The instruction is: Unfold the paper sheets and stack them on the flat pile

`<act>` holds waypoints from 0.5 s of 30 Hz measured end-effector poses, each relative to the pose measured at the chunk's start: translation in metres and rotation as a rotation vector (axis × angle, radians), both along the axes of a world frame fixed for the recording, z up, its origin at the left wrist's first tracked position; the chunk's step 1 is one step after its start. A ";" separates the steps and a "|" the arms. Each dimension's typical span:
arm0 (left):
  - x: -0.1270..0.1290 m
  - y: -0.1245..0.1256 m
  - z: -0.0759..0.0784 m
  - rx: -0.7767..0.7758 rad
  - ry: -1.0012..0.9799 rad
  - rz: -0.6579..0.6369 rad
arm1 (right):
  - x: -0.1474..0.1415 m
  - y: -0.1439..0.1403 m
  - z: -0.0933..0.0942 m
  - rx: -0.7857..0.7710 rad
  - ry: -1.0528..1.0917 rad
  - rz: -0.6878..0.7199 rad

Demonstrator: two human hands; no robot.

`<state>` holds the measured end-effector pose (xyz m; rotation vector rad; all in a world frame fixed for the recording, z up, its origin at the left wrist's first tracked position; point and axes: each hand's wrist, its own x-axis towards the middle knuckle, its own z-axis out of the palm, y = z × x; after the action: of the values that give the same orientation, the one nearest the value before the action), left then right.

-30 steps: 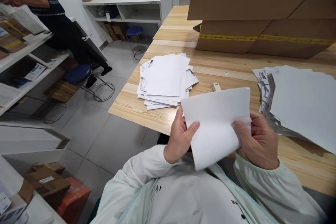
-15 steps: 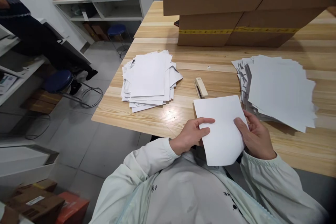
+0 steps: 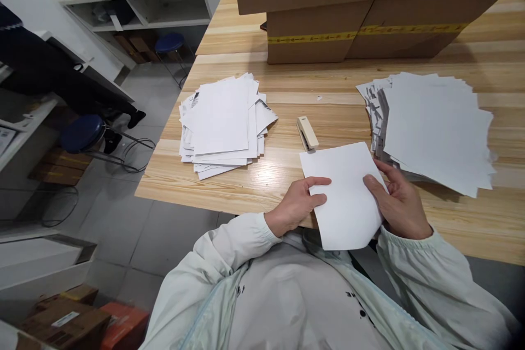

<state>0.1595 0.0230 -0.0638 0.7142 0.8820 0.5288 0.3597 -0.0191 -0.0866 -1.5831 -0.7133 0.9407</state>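
Both hands hold one white sheet [image 3: 346, 191] at near edge of wooden table [image 3: 262, 180], its lower part past the edge, over the lap. Left hand [image 3: 298, 205] grips sheet's left edge, index finger laid flat on top. Right hand [image 3: 400, 202] clasps right edge, thumb on top, other fingers underneath.

Stapler [image 3: 307, 132] lies just beyond sheet's far-left corner, not touching. Fanned paper stack [image 3: 438, 126] to the right, near right hand. Second pile of papers [image 3: 223, 120] to the left, well apart. Cardboard boxes [image 3: 361, 5] stacked at far side of table. Blue stool [image 3: 82, 132] on floor at left, w/ a seated person's dark clothing [image 3: 53, 74] behind it.
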 end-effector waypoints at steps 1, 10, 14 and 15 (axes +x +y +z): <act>0.000 0.001 0.000 0.005 -0.002 0.001 | 0.000 0.001 -0.001 -0.002 -0.008 -0.004; 0.005 0.012 0.002 0.050 0.068 0.019 | 0.031 -0.027 0.053 -0.166 -1.202 0.251; 0.004 0.012 0.003 0.050 0.061 0.019 | 0.022 -0.005 0.124 0.060 -1.397 0.234; 0.004 0.012 0.004 0.041 0.058 0.018 | 0.014 0.013 0.135 0.146 -1.405 0.273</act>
<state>0.1630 0.0354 -0.0600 0.7629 0.9343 0.5462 0.3742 -0.0057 0.0479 -1.8976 -1.9170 -0.2292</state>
